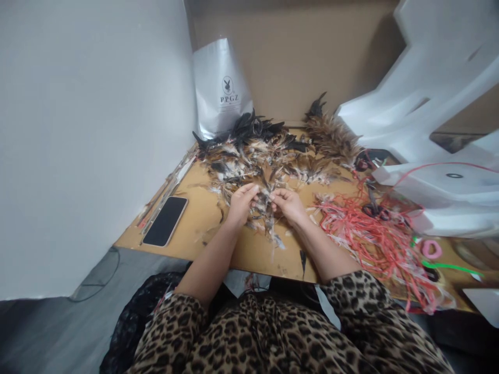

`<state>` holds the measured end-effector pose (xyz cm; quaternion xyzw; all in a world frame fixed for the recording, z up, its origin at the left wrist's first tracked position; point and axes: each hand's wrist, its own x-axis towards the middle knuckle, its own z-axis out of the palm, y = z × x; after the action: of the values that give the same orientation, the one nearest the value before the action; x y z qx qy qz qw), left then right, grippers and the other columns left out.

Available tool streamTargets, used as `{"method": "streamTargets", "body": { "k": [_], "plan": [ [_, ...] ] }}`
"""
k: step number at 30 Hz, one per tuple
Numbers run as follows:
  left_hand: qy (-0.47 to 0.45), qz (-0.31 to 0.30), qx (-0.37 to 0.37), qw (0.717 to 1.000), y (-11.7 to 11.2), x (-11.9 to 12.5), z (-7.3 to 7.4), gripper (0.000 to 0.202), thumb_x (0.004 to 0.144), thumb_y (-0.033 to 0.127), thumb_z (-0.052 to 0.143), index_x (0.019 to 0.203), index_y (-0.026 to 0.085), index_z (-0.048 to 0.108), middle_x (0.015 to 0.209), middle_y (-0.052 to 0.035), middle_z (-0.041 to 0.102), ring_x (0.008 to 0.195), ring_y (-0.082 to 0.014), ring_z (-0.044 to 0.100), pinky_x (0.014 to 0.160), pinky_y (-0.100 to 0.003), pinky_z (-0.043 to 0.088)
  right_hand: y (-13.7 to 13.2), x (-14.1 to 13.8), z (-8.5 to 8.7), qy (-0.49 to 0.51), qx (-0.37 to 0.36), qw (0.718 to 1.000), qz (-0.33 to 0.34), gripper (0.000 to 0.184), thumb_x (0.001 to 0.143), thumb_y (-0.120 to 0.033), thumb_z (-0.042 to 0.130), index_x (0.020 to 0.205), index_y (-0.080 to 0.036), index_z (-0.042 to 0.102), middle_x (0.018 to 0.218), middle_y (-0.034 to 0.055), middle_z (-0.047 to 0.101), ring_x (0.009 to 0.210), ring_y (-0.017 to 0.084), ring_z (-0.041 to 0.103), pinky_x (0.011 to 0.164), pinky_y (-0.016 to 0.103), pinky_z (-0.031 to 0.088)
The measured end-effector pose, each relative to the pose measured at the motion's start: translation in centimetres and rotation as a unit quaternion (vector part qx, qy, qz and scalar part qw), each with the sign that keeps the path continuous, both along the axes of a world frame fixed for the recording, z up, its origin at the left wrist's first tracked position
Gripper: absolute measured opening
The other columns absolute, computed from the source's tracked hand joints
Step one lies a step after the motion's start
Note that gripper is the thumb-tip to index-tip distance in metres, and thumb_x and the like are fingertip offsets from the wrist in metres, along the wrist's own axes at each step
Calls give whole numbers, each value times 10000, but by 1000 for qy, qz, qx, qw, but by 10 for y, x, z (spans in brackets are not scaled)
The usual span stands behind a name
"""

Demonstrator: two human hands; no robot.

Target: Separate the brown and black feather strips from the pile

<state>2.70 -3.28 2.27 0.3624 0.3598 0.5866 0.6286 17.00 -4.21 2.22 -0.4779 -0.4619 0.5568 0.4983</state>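
Note:
On a wooden board [249,252] lies a wide heap of dark, brown and white feathers [268,150]. My left hand [241,202] and my right hand [287,203] meet at the near edge of the heap. Both have their fingers curled in a pinch on a small bunch of feathers [264,205] held between them. A few loose feathers trail from the bunch toward me.
A tangle of red and white strings [370,234] lies right of my hands, with scissors [374,208] on it. A black phone [166,221] rests at the board's left. A silver bag [222,88] stands at the back. White foam pieces [429,104] crowd the right.

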Motion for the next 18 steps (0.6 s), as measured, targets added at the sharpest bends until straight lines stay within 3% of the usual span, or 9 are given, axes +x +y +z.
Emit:
{"method": "streamTargets", "body": {
  "k": [5, 12, 14, 18],
  "plan": [
    [-8, 29, 1, 1000, 5, -5, -2, 336, 637, 328, 683, 899, 130, 609, 742, -19, 576, 523, -24, 464, 416, -139, 291, 9, 14, -3, -18, 16, 997, -67, 311, 562, -418, 691, 689, -153, 591, 482, -54, 510, 393, 50, 391, 413, 192, 306],
    [-5, 41, -3, 999, 7, -6, -5, 323, 631, 334, 683, 871, 130, 609, 703, -9, 569, 505, -28, 455, 415, -151, 284, 49, 78, 24, -122, 111, 955, -246, 319, 577, -385, 664, 754, -121, 668, 585, 1, 583, 461, 64, 423, 455, 200, 335],
    [-8, 44, -3, 999, 7, -6, -5, 313, 628, 332, 684, 853, 128, 609, 692, -7, 567, 500, -29, 452, 414, -153, 282, 64, 97, 26, -154, 104, 938, -294, 311, 581, -363, 653, 754, -105, 678, 582, 11, 589, 472, 70, 437, 469, 204, 352],
    [-18, 56, -4, 998, 8, -8, -5, 297, 627, 322, 684, 838, 127, 610, 678, -5, 562, 491, -26, 449, 409, -151, 274, 85, 112, 16, -219, 48, 931, -290, 263, 585, -292, 633, 731, -81, 690, 572, 23, 605, 476, 75, 453, 498, 213, 377]
  ]
}}
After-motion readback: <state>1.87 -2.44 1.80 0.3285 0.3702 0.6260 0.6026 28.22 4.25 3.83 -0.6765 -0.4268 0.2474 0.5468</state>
